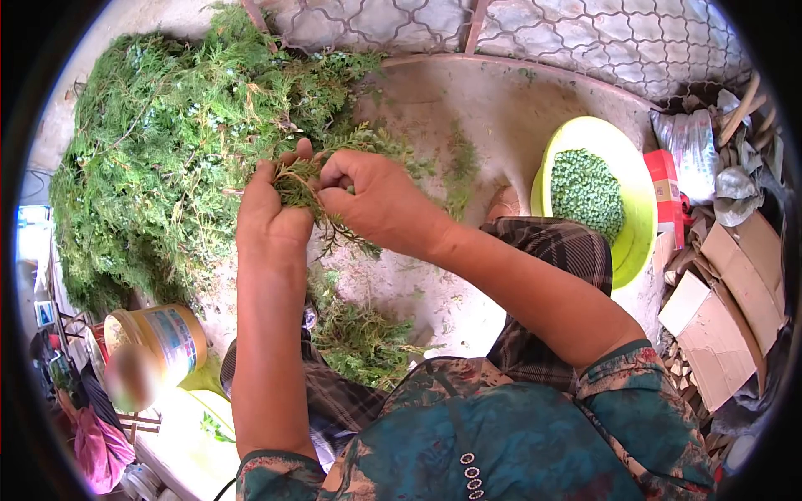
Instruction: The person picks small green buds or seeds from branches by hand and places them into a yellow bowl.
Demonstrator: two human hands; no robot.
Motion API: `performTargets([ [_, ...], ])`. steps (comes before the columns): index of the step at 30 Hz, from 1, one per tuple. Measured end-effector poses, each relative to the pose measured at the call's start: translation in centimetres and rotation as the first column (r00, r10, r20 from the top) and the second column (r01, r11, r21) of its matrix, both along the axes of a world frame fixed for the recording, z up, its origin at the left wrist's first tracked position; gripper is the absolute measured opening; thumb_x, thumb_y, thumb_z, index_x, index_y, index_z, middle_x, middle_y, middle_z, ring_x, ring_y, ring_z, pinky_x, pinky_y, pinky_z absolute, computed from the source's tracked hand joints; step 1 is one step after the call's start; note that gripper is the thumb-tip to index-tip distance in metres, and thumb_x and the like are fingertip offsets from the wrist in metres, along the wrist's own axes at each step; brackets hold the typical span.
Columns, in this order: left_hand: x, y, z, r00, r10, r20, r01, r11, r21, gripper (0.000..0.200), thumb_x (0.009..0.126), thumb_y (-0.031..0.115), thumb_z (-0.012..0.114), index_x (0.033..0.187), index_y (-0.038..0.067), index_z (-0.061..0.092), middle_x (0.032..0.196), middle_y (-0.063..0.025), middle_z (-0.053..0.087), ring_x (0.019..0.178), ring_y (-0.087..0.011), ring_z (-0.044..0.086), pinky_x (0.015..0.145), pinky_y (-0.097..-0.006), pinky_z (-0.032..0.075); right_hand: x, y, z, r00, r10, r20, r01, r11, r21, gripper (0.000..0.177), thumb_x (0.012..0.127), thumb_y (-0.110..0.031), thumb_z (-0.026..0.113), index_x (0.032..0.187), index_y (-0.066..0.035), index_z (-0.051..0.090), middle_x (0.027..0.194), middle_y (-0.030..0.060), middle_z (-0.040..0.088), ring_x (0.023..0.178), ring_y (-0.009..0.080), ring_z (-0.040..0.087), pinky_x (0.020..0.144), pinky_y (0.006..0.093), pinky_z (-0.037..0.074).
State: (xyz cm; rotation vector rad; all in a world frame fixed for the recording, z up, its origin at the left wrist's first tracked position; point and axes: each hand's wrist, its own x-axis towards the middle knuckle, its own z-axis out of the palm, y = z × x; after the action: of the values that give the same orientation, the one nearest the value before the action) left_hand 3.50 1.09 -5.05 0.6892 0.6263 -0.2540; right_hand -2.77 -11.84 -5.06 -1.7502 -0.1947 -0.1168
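Note:
My left hand (276, 200) is closed around a leafy conifer sprig (297, 185), holding it in front of the big heap of cut conifer branches (184, 142). Close against it, my right hand (368, 196) has its fingers curled at the sprig's side. A bit of green, like small cones, shows inside those curled fingers. More sprig tips (355, 240) hang below the two hands. To the right stands a yellow-green basin (639, 209) holding many small round green cones (586, 194).
A smaller pile of stripped sprigs (359, 330) lies between my legs. At left are a yellow bucket (180, 338) and a bright tub (200, 409). Cardboard (710, 334) and a red box (664, 192) line the right side. Behind stands a wire mesh fence (585, 42).

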Motion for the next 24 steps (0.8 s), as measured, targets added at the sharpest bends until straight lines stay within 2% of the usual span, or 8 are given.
performTargets([
  [9, -1.9, -0.9, 0.4, 0.977, -0.070, 0.199, 0.030, 0.979, 0.200, 0.027, 0.097, 0.024, 0.036, 0.097, -0.002, 0.044, 0.101, -0.0249, 0.057, 0.090, -0.0298, 0.057, 0.077, -0.0406, 0.050, -0.2, 0.5, -0.6, 0.990, -0.017, 0.140, 0.049, 0.973, -0.227, 0.016, 0.079, -0.011, 0.057, 0.090, 0.001, 0.052, 0.073, 0.0206, 0.055, 0.063, 0.0347, 0.055, 0.057, 0.0368, 0.043],
  [13, -2.2, -1.5, 1.0, 0.976, -0.077, 0.202, 0.030, 0.974, 0.223, 0.027, 0.097, 0.023, 0.038, 0.097, -0.003, 0.045, 0.100, -0.0257, 0.057, 0.089, -0.0292, 0.058, 0.080, -0.0398, 0.050, 0.1, 0.1, -0.4, 0.983, 0.005, 0.182, 0.044, 0.964, -0.263, 0.016, 0.079, -0.011, 0.058, 0.089, 0.000, 0.054, 0.067, 0.0136, 0.056, 0.057, 0.0268, 0.055, 0.052, 0.0339, 0.041],
  [15, -1.5, -1.1, 1.3, 0.986, -0.089, 0.139, 0.065, 0.984, 0.169, 0.031, 0.098, 0.025, 0.034, 0.100, -0.004, 0.047, 0.101, -0.0252, 0.058, 0.092, -0.0292, 0.057, 0.083, -0.0408, 0.050, 0.5, -0.9, 2.1, 0.908, 0.266, -0.323, -0.206, 0.956, 0.208, 0.016, 0.079, -0.012, 0.059, 0.090, -0.001, 0.056, 0.063, 0.0035, 0.054, 0.055, 0.0141, 0.052, 0.049, 0.0289, 0.039],
  [18, 0.2, 1.2, 1.2, 0.949, -0.288, 0.128, 0.267, 0.951, 0.155, 0.037, 0.099, 0.027, 0.028, 0.108, -0.004, 0.045, 0.104, -0.0241, 0.058, 0.094, -0.0302, 0.056, 0.085, -0.0428, 0.049, -1.4, -2.3, 6.5, 0.695, 0.628, -0.349, -0.404, 0.743, 0.533, 0.015, 0.079, -0.013, 0.060, 0.089, -0.002, 0.058, 0.067, -0.0017, 0.052, 0.058, 0.0058, 0.049, 0.049, 0.0242, 0.038],
  [20, 0.9, 1.5, 0.9, 0.971, -0.220, 0.096, 0.213, 0.973, 0.086, 0.040, 0.099, 0.029, 0.023, 0.114, -0.003, 0.042, 0.106, -0.0231, 0.057, 0.096, -0.0312, 0.056, 0.087, -0.0431, 0.048, -1.7, -4.2, 7.8, 0.912, 0.381, -0.154, -0.349, 0.916, 0.200, 0.014, 0.081, -0.013, 0.059, 0.089, -0.002, 0.059, 0.071, 0.0005, 0.055, 0.058, 0.0058, 0.049, 0.047, 0.0221, 0.038],
  [22, 0.8, 1.6, 1.6, 0.982, -0.153, 0.111, 0.141, 0.984, 0.107, 0.038, 0.099, 0.028, 0.025, 0.116, -0.003, 0.040, 0.106, -0.0239, 0.057, 0.096, -0.0310, 0.056, 0.083, -0.0413, 0.049, -3.4, -8.4, 10.3, 0.986, -0.162, -0.035, 0.161, 0.987, -0.024, 0.022, 0.081, -0.023, 0.058, 0.087, -0.002, 0.062, 0.068, 0.0029, 0.057, 0.055, 0.0111, 0.053, 0.050, 0.0237, 0.044],
  [23, 0.5, 1.0, 2.4, 0.995, -0.086, 0.044, 0.085, 0.996, 0.033, 0.035, 0.099, 0.025, 0.030, 0.124, 0.002, 0.036, 0.110, -0.0177, 0.058, 0.098, -0.0274, 0.058, 0.062, -0.0326, 0.043, -2.3, -14.4, 7.3, 0.750, -0.079, 0.656, 0.414, 0.830, -0.374, 0.023, 0.082, -0.025, 0.058, 0.087, -0.003, 0.062, 0.069, 0.0027, 0.058, 0.054, 0.0121, 0.054, 0.050, 0.0230, 0.045],
  [24, 0.4, 0.7, 2.7, 0.995, -0.085, 0.046, 0.084, 0.996, 0.029, 0.035, 0.099, 0.025, 0.030, 0.124, 0.002, 0.036, 0.110, -0.0177, 0.058, 0.098, -0.0274, 0.058, 0.062, -0.0326, 0.043, -4.6, -15.6, 10.3, 0.831, -0.521, 0.197, 0.546, 0.831, -0.106, 0.020, 0.084, -0.022, 0.056, 0.085, -0.003, 0.062, 0.073, 0.0042, 0.059, 0.058, 0.0127, 0.055, 0.052, 0.0239, 0.046],
])
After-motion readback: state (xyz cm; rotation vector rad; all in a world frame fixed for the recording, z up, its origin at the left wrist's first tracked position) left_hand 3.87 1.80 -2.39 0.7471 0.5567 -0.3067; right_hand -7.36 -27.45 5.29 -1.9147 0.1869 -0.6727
